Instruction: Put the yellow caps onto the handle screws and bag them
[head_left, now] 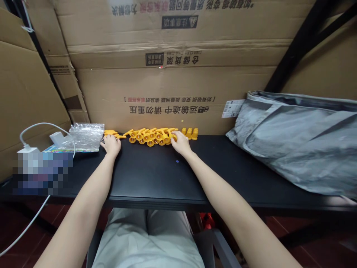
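Note:
Along the back of the black table lies a stacked pile of yellow plastic toy horns (150, 136), most with their round bell mouths facing me. My right hand (180, 143) is at the pile's right end, its fingers curled round a yellow horn there. Just to its right stand several yellow cup-like pieces (189, 133) in a row. At the pile's left, my left hand (111, 144) reaches over a few more yellow pieces (111, 132), fingers bent down onto them. Its fingertips are partly hidden, so how firmly it grips is unclear.
A clear plastic bag (85, 136) lies left of my left hand. Beside it are a white charger (29, 156) with a cable and a blurred-out item. A grey fabric bag (292, 141) fills the table's right. Cardboard (173, 82) walls off the back.

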Available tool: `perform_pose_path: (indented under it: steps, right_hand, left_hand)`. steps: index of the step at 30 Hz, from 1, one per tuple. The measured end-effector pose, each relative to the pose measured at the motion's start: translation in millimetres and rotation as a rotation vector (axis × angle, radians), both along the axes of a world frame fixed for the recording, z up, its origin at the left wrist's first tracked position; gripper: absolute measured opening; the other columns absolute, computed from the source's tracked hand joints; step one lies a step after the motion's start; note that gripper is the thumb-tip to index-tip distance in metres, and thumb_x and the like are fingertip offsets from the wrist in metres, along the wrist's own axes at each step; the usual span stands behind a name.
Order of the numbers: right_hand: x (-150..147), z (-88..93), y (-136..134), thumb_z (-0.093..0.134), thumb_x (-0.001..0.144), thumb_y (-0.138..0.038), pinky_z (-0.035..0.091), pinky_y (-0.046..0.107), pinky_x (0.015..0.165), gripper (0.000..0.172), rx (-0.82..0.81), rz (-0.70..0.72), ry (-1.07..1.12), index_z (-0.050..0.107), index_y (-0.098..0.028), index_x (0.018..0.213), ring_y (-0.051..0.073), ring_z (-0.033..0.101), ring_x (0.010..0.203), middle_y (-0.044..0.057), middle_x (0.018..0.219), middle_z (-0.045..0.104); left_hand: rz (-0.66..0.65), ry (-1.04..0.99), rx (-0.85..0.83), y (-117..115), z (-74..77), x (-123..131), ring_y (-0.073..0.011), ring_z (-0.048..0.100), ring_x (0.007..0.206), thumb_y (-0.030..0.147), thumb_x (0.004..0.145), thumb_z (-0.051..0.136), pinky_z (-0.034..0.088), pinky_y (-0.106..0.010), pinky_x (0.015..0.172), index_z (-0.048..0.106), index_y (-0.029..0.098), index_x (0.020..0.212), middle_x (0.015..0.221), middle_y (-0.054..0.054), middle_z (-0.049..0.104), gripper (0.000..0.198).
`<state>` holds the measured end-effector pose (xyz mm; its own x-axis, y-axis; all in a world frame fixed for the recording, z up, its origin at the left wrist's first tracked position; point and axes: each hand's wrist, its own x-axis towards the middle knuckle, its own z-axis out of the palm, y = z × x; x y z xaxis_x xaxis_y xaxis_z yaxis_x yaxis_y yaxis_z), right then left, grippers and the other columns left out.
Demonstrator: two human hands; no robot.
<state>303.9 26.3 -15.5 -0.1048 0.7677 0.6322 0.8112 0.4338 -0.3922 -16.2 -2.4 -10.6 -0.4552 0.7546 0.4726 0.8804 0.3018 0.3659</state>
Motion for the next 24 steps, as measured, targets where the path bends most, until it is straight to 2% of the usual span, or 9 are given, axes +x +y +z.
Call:
perform_pose_path:
  steps: [5, 10, 13, 18, 21, 24]
  right_hand:
    - [1, 0.4, -1, 0.046, 0.081, -0.021, 0.044, 0.046, 0.091, 0.031, 0.008, 0.009, -0.028, 0.06, -0.018, 0.109, 0.029, 0.056, 0.11, 0.013, 0.118, 0.063]
    - [2, 1.2, -2, 0.046, 0.081, -0.021, 0.046, 0.047, 0.088, 0.03, 0.023, 0.01, -0.04, 0.06, -0.017, 0.108, 0.029, 0.057, 0.109, 0.014, 0.116, 0.063]
    - [2, 1.3, -2, 0.046, 0.081, -0.021, 0.046, 0.046, 0.089, 0.03, 0.027, 0.019, -0.033, 0.06, -0.018, 0.107, 0.029, 0.057, 0.109, 0.013, 0.116, 0.064]
    - [3, 0.8, -2, 0.046, 0.081, -0.021, 0.045, 0.045, 0.089, 0.029, 0.032, 0.029, -0.03, 0.059, -0.019, 0.107, 0.028, 0.056, 0.109, 0.013, 0.116, 0.064]
    - [2, 1.4, -3, 0.045, 0.082, -0.021, 0.045, 0.045, 0.089, 0.029, 0.023, 0.029, -0.045, 0.059, -0.018, 0.108, 0.028, 0.056, 0.109, 0.013, 0.116, 0.063]
    - [2, 3.3, -5, 0.046, 0.082, -0.021, 0.045, 0.044, 0.09, 0.03, 0.013, 0.025, -0.056, 0.059, -0.017, 0.109, 0.028, 0.056, 0.11, 0.013, 0.116, 0.063]
  left_hand:
    - [-0.09, -0.118, 0.152, 3, 6.5, 0, -0.0263, 0.058, 0.103, 0.032, 0.085, 0.047, 0.037, -0.045, 0.096, 0.06, 0.019, 0.09, 0.104, -0.01, 0.067, 0.02]
    - [-0.161, -0.121, 0.236, 5, 8.5, 2, -0.0223, 0.061, 0.097, 0.034, 0.086, 0.046, 0.044, -0.035, 0.088, 0.06, 0.019, 0.09, 0.1, -0.009, 0.067, 0.02]
    - [-0.199, -0.136, 0.151, 4, 5.5, 4, -0.0213, 0.063, 0.092, 0.032, 0.086, 0.047, 0.046, -0.032, 0.083, 0.06, 0.02, 0.09, 0.097, -0.007, 0.068, 0.018]
    - [-0.245, -0.151, -0.107, 4, -0.6, 7, -0.0216, 0.063, 0.096, 0.025, 0.083, 0.048, 0.047, -0.032, 0.083, 0.062, 0.023, 0.091, 0.097, -0.005, 0.07, 0.016]
    - [-0.266, -0.061, -0.212, 2, 0.9, 11, -0.0248, 0.062, 0.101, 0.029, 0.083, 0.049, 0.046, -0.038, 0.088, 0.064, 0.022, 0.09, 0.102, -0.007, 0.069, 0.018]
    - [-0.233, 0.077, -0.247, -2, 7.0, 17, -0.0301, 0.059, 0.107, 0.033, 0.082, 0.049, 0.043, -0.048, 0.093, 0.066, 0.019, 0.088, 0.108, -0.013, 0.067, 0.023]
